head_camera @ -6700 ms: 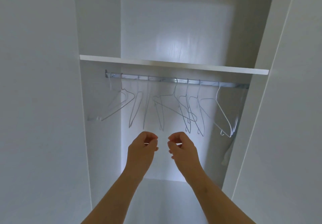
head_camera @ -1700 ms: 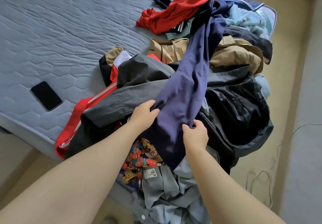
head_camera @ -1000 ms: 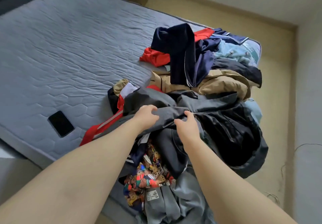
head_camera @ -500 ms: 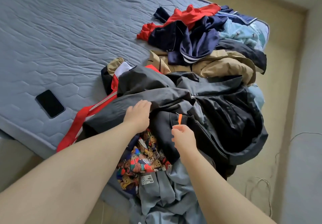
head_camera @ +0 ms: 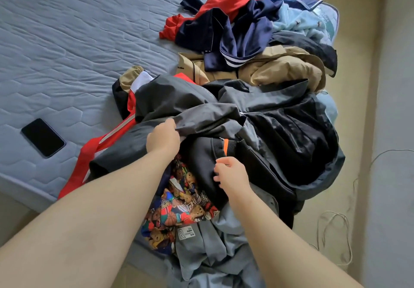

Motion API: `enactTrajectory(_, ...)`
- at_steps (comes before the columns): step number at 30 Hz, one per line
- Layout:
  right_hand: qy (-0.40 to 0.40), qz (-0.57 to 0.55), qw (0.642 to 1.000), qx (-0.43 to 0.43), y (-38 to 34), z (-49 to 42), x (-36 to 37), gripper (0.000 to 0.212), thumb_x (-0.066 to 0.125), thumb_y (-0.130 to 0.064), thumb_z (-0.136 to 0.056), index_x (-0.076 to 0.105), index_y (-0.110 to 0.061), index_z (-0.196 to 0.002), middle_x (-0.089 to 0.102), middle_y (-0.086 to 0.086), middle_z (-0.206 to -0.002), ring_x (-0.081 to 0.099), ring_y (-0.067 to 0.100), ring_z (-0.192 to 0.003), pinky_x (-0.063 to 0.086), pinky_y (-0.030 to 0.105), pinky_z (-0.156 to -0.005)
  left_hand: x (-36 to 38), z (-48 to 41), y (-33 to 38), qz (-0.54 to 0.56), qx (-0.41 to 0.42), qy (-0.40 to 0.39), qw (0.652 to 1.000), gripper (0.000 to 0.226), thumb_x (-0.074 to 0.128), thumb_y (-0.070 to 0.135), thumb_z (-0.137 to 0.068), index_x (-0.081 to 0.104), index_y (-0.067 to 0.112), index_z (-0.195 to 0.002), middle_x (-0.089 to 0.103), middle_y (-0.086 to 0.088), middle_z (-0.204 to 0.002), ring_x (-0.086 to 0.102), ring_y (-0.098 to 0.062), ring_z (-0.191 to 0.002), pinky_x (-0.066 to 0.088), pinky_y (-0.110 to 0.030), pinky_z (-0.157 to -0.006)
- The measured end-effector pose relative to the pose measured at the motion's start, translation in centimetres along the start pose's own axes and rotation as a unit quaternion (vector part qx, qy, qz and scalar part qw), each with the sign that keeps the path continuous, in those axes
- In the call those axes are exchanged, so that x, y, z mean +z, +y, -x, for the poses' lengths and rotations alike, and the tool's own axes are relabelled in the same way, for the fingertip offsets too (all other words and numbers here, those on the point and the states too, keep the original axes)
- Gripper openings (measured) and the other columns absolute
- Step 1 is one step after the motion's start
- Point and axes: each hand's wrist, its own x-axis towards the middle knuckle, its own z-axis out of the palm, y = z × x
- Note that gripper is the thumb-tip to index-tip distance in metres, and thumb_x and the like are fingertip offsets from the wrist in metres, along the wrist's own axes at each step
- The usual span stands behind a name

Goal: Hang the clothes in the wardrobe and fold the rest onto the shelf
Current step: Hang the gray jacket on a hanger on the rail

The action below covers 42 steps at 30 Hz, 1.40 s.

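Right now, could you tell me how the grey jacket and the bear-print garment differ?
The grey jacket is plain and dark; the bear-print garment is multicoloured. The grey jacket lies on top of the pile; the bear-print garment is tucked lower, mostly covered. The left hand grips the grey jacket; the bear-print garment is unheld, the right hand pinching an orange tab. Both lie crumpled on the mattress.

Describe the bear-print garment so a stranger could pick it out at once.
Start at the blue-grey mattress and find the clothes pile along its right side. Just nearer than the left grip, which holds a dark grey jacket, and the right grip, which pinches an orange tab, lies the bear-print garment. It alone is busy with many-coloured cartoon bears; its neighbours are plain.
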Motion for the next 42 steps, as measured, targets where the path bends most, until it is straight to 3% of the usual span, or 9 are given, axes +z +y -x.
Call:
enactTrajectory(5,0.025,-0.027,0.999,-0.001,-0.5,0.0,-1.0,0.024,0.045,-0.014,-0.09,0.052,-0.023,-0.111,0.058,0.001,-0.107,0.059,0.024,-0.096,0.049,0.037,-0.085,-1.5,0.2,0.3,0.24,-0.04,0.018,0.97,0.003,0.04,0.014,-0.093,0.042,0.013,-0.09,0.047,0.001,-0.079,0.041,-0.019,-0.074,0.026,-0.025,-0.054)
enactTrajectory(9,0.031,-0.055,0.996,-0.057,-3.1,1.0,-1.4,0.063,0.052,-0.015,-0.091,0.023,-0.027,-0.145,0.04,0.001,-0.137,0.047,0.02,-0.117,0.038,0.029,-0.092,-5.5,1.2,0.3,0.306,0.02,0.047,0.951,0.003,0.043,0.013,-0.094,0.043,0.014,-0.091,0.044,0.009,-0.074,0.041,-0.005,-0.065,0.032,-0.012,-0.051)
enactTrajectory(12,0.107,0.023,0.987,-0.118,-5.7,2.3,-1.6,0.083,0.062,-0.013,-0.085,0.011,-0.03,-0.148,0.02,0.003,-0.152,0.034,0.025,-0.129,0.033,0.033,-0.099,-9.4,1.8,-0.2,0.344,0.014,0.101,0.933,0.004,0.045,0.014,-0.094,0.045,0.015,-0.09,0.046,0.012,-0.074,0.042,-0.002,-0.066,0.029,-0.022,-0.058)
enactTrajectory(15,0.156,0.128,0.971,-0.131,-8.8,4.4,-1.6,0.092,0.066,-0.016,-0.081,0.006,-0.035,-0.148,0.005,0.003,-0.155,0.027,0.034,-0.132,0.034,0.046,-0.1,-14.3,3.0,-0.9,0.391,0.027,0.156,0.907,0.017,0.046,0.013,-0.094,0.045,0.021,-0.08,0.047,0.011,-0.074,0.044,-0.001,-0.066,0.034,-0.015,-0.057)
enactTrajectory(19,0.098,0.267,0.948,-0.145,-12.7,7.1,-0.1,0.078,0.066,-0.021,-0.08,0.023,-0.046,-0.14,-0.009,-0.005,-0.155,0.017,0.031,-0.135,0.035,0.049,-0.098,-19.9,5.2,-1.8,0.44,0.08,0.14,0.883,0.022,0.047,0.012,-0.095,0.046,0.027,-0.078,0.051,0.007,-0.076,0.047,-0.006,-0.07,0.04,-0.017,-0.069)
enactTrajectory(23,-0.016,0.342,0.917,-0.207,-15.0,11.3,3.9,0.043,0.061,-0.027,-0.085,0.048,-0.042,-0.123,0.004,-0.006,-0.156,0.016,0.032,-0.135,0.031,0.047,-0.1,-25.1,8.4,-4.1,0.485,0.068,0.192,0.85,0.023,0.047,0.011,-0.095,0.047,0.023,-0.075,0.046,0.006,-0.071,0.042,-0.005,-0.065,0.038,-0.014,-0.064)
enactTrajectory(29,-0.061,0.26,0.9,-0.343,-17.8,18.2,8.9,0.016,0.048,-0.023,-0.092,0.052,-0.021,-0.107,0.062,0.013,-0.105,0.055,0.034,-0.099,0.043,0.036,-0.077,-32.5,13.4,-9.6,0.52,0.045,0.267,0.81,0.021,0.046,0.009,-0.095,0.046,0.018,-0.076,0.043,-0.006,-0.076,0.039,-0.02,-0.077,0.035,-0.034,-0.075)
enactTrajectory(38,-0.074,0.079,0.871,-0.478,-23.3,33.2,14.6,0.011,0.04,-0.017,-0.094,0.047,-0.025,-0.094,0.052,-0.008,-0.075,0.052,0.017,-0.071,0.045,0.036,-0.07,-42.5,25.2,-19.4,0.399,0.002,0.405,0.823,0.017,0.049,0.019,-0.095,0.049,0.024,-0.078,0.053,0.007,-0.079,0.05,-0.012,-0.077,0.039,-0.026,-0.074)
enactTrajectory(42,-0.124,-0.002,0.845,-0.52,-25.5,41.1,16.7,0.019,0.038,-0.014,-0.094,0.045,-0.028,-0.083,0.052,-0.008,-0.072,0.047,0.013,-0.061,0.038,0.028,-0.054,-45.2,30.6,-23.0,0.352,-0.035,0.425,0.833,0.009,0.046,0.025,-0.096,0.051,0.018,-0.092,0.056,0.005,-0.088,0.054,-0.015,-0.086,0.04,-0.027,-0.072)
